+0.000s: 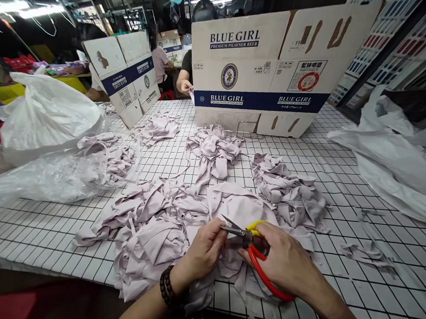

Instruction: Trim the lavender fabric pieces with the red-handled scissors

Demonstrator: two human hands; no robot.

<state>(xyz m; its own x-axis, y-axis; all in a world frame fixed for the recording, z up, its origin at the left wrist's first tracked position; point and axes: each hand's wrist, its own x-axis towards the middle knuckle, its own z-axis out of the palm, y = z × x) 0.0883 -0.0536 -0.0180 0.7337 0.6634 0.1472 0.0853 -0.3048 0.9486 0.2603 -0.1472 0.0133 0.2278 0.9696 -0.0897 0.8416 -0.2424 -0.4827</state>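
Table (343,190) exposed right of crumpled lilac cloth (237,206), left hand (205,248) pinching it, right hand (287,258) gripping scissors (247,234) (blades parted)

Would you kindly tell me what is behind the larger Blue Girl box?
Behind the larger box, a co-worker's hand shows past its left edge, and part of a head above it. The rest, including the tabletop directly behind, is hidden.

Overhead tubes (3,8) glaring; background dim; edges stretched.
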